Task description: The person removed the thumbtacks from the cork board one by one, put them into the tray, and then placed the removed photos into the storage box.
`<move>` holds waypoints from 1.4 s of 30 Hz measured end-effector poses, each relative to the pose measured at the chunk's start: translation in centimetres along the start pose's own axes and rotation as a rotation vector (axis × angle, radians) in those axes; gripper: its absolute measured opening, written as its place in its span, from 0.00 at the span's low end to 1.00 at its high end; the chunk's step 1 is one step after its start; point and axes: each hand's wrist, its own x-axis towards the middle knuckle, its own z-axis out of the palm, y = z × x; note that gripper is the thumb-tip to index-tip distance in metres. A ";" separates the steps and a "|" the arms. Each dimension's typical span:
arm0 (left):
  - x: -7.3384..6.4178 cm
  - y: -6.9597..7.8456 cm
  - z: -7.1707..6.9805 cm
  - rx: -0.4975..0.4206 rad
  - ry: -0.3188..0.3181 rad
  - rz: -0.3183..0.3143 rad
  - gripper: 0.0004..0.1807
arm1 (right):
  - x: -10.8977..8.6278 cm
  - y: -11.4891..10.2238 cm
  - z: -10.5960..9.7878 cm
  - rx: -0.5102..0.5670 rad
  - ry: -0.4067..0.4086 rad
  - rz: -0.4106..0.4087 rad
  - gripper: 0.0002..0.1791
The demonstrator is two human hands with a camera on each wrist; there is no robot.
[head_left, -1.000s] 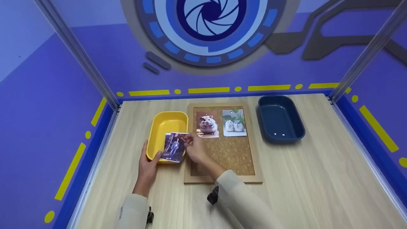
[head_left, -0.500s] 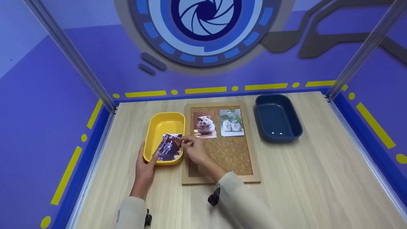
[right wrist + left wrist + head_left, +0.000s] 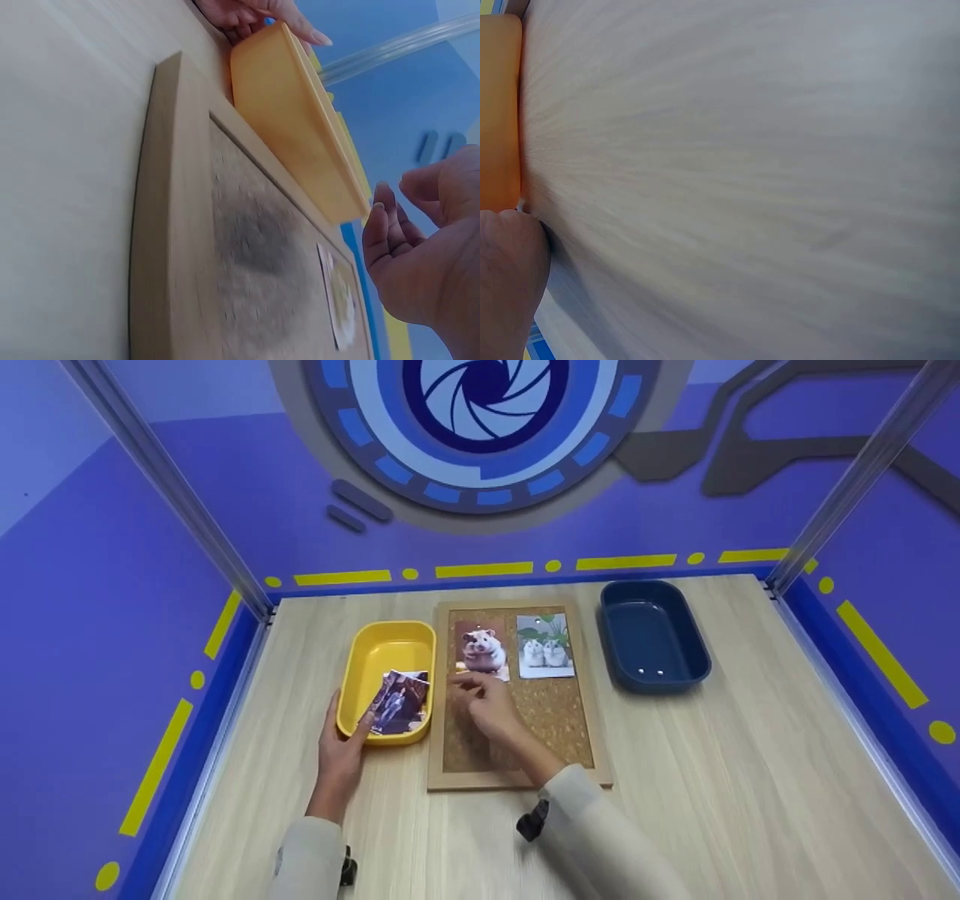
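Yellow tray (image 3: 386, 655) under left thumb (image 3: 364, 726)

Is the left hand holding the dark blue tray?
No, the left hand holds the yellow tray, its thumb over the near rim.

Corkboard (image 3: 555, 712) between a left tray (image 3: 386, 649) and a right tray (image 3: 649, 637) on the tabletop (image 3: 712, 780)
Loose photos (image 3: 401, 705) lie in the left tray's near half; across the corkboard's far half, a single-hamster photo (image 3: 483, 649) sits left of a hamster-pair photo (image 3: 545, 649)
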 end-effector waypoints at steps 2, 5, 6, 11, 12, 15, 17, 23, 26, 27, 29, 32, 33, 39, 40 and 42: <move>0.1 0.1 0.0 -0.001 0.002 -0.005 0.46 | -0.1 0.1 -0.7 0.025 0.012 0.036 0.14; 0.2 0.1 -0.1 0.011 0.008 -0.023 0.46 | -0.4 0.5 -1.9 0.066 0.027 0.083 0.14; 0.2 0.1 -0.2 0.013 0.008 -0.025 0.46 | -0.5 0.7 -2.3 0.082 0.033 0.105 0.14; 0.1 0.1 -0.4 0.014 0.002 -0.038 0.47 | -0.9 1.8 -4.7 0.094 0.086 0.154 0.14; 0.1 0.1 -0.5 0.012 0.002 -0.039 0.47 | -0.9 2.1 -5.2 0.095 0.094 0.161 0.14; 0.1 0.1 -0.5 0.008 0.000 -0.038 0.47 | -1.1 2.9 -6.9 0.075 0.120 0.166 0.13; 0.0 0.0 -0.5 0.007 -0.001 -0.034 0.46 | -1.4 3.5 -7.9 0.050 0.133 0.178 0.13; -0.2 0.0 -0.5 0.013 -0.001 0.000 0.46 | -2.1 5.3 -9.6 -0.024 0.157 0.158 0.12; -0.1 0.0 -0.4 0.003 -0.005 0.014 0.46 | -2.3 5.9 -10.2 -0.007 0.162 0.149 0.12; 0.0 0.0 -0.3 -0.001 -0.005 0.015 0.45 | -2.4 6.1 -10.5 -0.009 0.159 0.157 0.12; 0.1 -0.1 -0.1 -0.006 -0.005 0.013 0.45 | -2.6 6.4 -11.0 -0.025 0.154 0.173 0.12; 0.1 -0.2 0.2 -0.001 -0.004 0.013 0.46 | -2.8 6.7 -11.8 -0.059 0.152 0.202 0.12; 0.2 -0.2 0.2 0.002 -0.004 0.017 0.46 | -2.9 6.7 -12.0 -0.063 0.152 0.209 0.12; 0.2 0.0 0.2 0.010 -0.005 0.024 0.46 | -2.6 6.9 -13.0 -0.008 0.096 0.242 0.15; 0.2 0.0 0.1 0.015 -0.003 0.016 0.46 | -2.5 6.9 -13.1 0.013 0.079 0.255 0.16; 0.1 0.1 -0.1 0.025 0.004 -0.003 0.46 | -2.5 6.9 -13.2 0.053 0.052 0.282 0.17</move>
